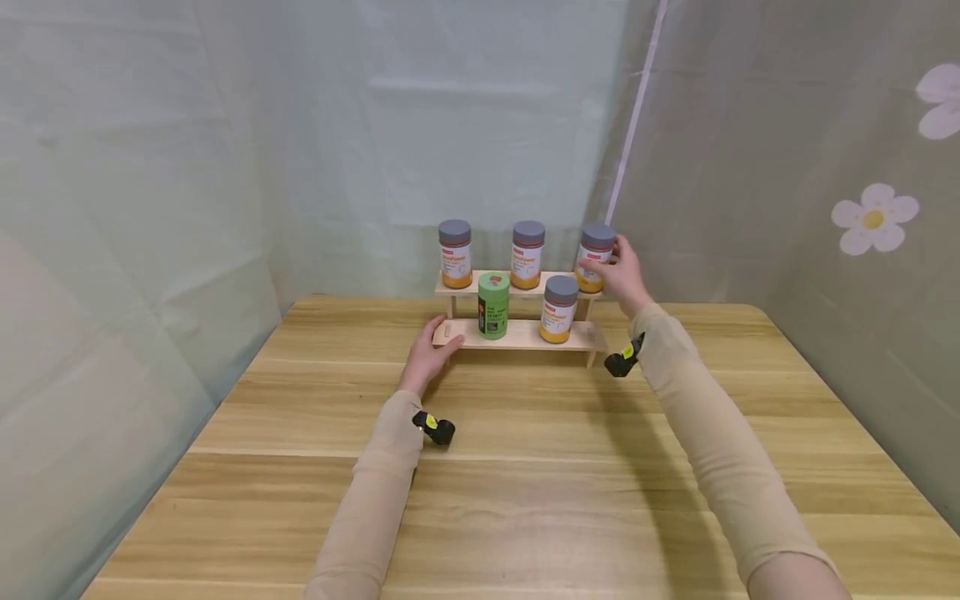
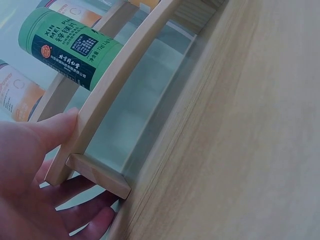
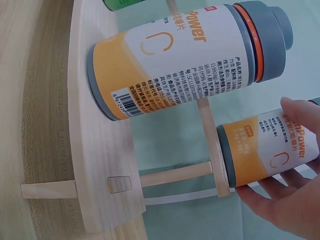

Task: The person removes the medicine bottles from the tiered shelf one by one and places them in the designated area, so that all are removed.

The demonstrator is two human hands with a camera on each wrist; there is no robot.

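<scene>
Orange-and-white jar with a grey lid [image 1: 596,257] stood at the right end of the upper tier of the small two-tier wooden rack [image 1: 517,335], and the right hand [image 1: 621,273] was wrapped around it, thumb and fingers curled onto its label; the right wrist view showed the fingertips [image 3: 280,192] pressed against the jar's side [image 3: 270,150], though whether its base sat fully on the shelf was hard to tell from there. Two matching grey-lidded jars [image 1: 454,253] [image 1: 527,254] stood upright along the same tier, left and middle. Down on the lower tier, a green cylindrical tin with a dark label [image 1: 492,305] stood left of centre, and another orange-and-white jar [image 1: 558,309] stood just beside it to the right. Over at the rack's left end, the left hand [image 1: 429,357] lay on the light wooden table [image 1: 525,467], thumb [image 2: 47,132] pressed against the lower shelf's edge and fingers spread under its corner, steadying rather than pinching. Pale green curtains [image 1: 225,167] hung behind.
</scene>
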